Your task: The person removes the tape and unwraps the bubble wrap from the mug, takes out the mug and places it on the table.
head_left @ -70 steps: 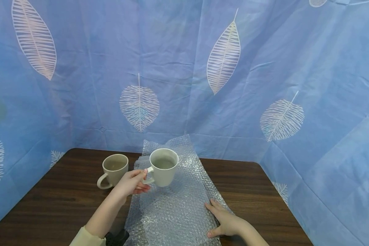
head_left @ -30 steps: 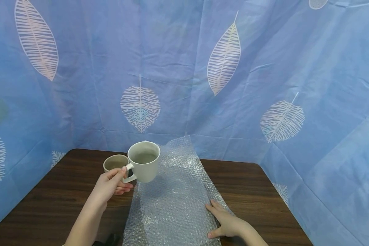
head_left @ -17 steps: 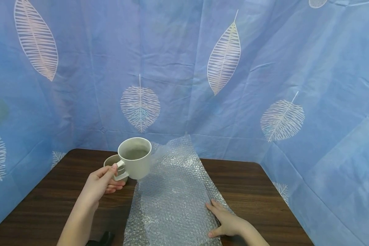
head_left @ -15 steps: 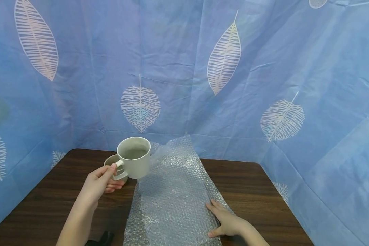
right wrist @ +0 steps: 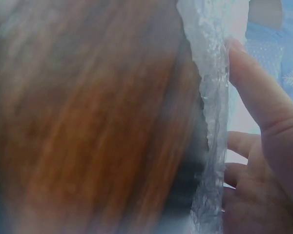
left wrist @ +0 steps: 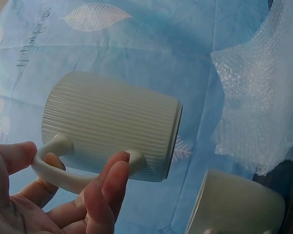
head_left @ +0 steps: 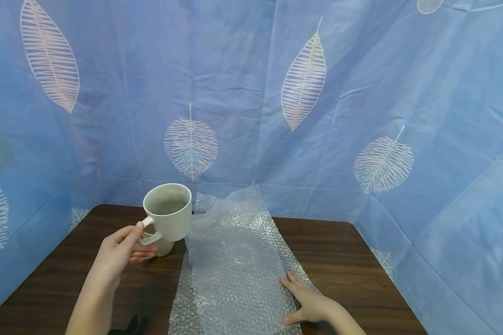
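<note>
My left hand [head_left: 123,249] pinches the handle of a pale mug [head_left: 170,214] and holds it up above the table's left side. Close up in the left wrist view, the ribbed mug [left wrist: 112,124] has its handle between thumb and fingers. Behind it a second mug [head_left: 164,248] stands on the table, mostly hidden in the head view; the left wrist view shows this mug [left wrist: 239,204] at lower right. With fingers spread, my right hand [head_left: 310,300] rests on the right edge of a bubble wrap sheet [head_left: 239,270]. The right wrist view shows the bubble wrap [right wrist: 212,97] by its fingertips.
Dark wood table [head_left: 343,260] lies under everything, with bubble wrap running from its front to its back edge. A blue curtain [head_left: 234,93] with leaf prints encloses the back and sides. A black object [head_left: 134,324] shows at the bottom, below the left forearm.
My left hand has carried the held mug leftward and slightly up, from over the bubble wrap to in front of the second mug. The right hand has stayed put on the wrap.
</note>
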Available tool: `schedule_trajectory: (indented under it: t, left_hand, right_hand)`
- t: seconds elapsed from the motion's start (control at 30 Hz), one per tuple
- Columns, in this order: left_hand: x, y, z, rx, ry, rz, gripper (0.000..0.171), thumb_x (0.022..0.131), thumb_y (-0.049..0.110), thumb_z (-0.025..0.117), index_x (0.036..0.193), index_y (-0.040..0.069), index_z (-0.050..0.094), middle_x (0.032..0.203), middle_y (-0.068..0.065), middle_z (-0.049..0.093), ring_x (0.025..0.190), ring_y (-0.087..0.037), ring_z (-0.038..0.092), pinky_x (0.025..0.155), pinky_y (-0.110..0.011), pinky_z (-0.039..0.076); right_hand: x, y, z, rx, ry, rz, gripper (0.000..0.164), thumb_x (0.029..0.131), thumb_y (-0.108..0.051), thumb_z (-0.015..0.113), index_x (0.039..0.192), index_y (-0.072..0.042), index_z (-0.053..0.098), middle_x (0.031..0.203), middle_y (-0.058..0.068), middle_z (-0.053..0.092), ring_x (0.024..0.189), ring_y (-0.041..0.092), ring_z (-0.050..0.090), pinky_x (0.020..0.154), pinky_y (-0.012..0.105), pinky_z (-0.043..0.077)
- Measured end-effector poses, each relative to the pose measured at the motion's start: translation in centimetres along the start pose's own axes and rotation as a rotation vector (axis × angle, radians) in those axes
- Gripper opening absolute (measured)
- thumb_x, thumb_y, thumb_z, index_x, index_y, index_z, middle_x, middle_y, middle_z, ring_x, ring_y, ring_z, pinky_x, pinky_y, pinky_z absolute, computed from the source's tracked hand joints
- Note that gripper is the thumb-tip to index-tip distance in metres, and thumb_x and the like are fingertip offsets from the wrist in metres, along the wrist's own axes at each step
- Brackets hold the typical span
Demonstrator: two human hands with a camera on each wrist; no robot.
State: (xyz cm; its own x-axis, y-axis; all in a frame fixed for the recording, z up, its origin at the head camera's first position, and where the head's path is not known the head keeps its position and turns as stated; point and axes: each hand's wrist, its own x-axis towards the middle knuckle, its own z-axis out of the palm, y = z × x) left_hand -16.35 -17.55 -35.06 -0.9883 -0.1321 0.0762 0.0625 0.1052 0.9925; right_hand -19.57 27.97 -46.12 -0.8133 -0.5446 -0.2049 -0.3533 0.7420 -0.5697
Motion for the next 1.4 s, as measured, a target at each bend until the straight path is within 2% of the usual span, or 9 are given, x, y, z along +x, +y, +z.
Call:
schedule_trajectory:
  t: [0.27,0.57,0.83,1.1,1.3,1.4]
  left_hand:
    - [0.0,0.0,-1.3,0.004,0.038,0.0,0.044,0.098,0.048,0.047,0.09,0.005,0.054,0.08,-0.009,0.071,0.072,-0.016,0.07,0.06,-0.029,0.054]
    - [-0.1,-0.1,-2.7,-0.01,0.086,-0.007,0.043,0.096,0.051,0.047,0.088,0.01,0.054,0.077,-0.005,0.072,0.071,-0.013,0.07,0.058,-0.027,0.053]
    - [0.0,-0.5,-4.0,-0.009,0.137,0.002,0.044,0.096,0.051,0.047,0.092,0.007,0.055,0.076,-0.002,0.071,0.069,-0.012,0.069,0.057,-0.027,0.053]
    - [0.1,-0.9,-4.9,-0.075,0.208,-0.026,0.041,0.097,0.047,0.049,0.091,0.007,0.055,0.073,0.0,0.069,0.066,-0.012,0.069,0.055,-0.025,0.053]
    - [0.4,-1.2,-5.4,-0.1,0.246,-0.054,0.045,0.094,0.05,0.051,0.092,0.006,0.055,0.072,0.002,0.068,0.064,-0.012,0.069,0.054,-0.026,0.054]
    - [0.5,-1.5,-5.6,-0.066,0.258,-0.057,0.051,0.094,0.053,0.049,0.097,0.002,0.054,0.074,0.006,0.066,0.065,-0.012,0.069,0.055,-0.026,0.054]
  right_hand:
    - [0.1,0.2,0.0,-0.017,-0.002,0.012,0.099,0.076,-0.044,0.077,0.149,0.0,0.027,0.153,0.03,0.01,0.138,0.049,0.01,0.098,0.071,0.019]
    - [0.1,0.3,0.0,-0.001,-0.006,0.013,0.099,0.076,-0.044,0.077,0.149,0.0,0.026,0.153,0.03,0.009,0.138,0.05,0.009,0.098,0.072,0.019]
    - [0.0,0.1,0.0,-0.019,-0.001,0.006,0.1,0.075,-0.045,0.076,0.149,0.001,0.026,0.153,0.031,0.01,0.138,0.05,0.01,0.097,0.073,0.018]
    - [0.1,0.2,0.0,-0.02,-0.002,0.009,0.1,0.075,-0.044,0.077,0.149,0.001,0.027,0.153,0.031,0.01,0.138,0.05,0.009,0.099,0.071,0.017]
    - [0.2,0.3,0.0,-0.019,-0.008,0.007,0.1,0.076,-0.045,0.076,0.149,0.001,0.026,0.153,0.031,0.009,0.138,0.05,0.009,0.099,0.071,0.017]
    - [0.2,0.4,0.0,-0.014,-0.01,0.006,0.1,0.076,-0.044,0.076,0.149,0.001,0.026,0.153,0.031,0.009,0.138,0.05,0.008,0.099,0.071,0.017]
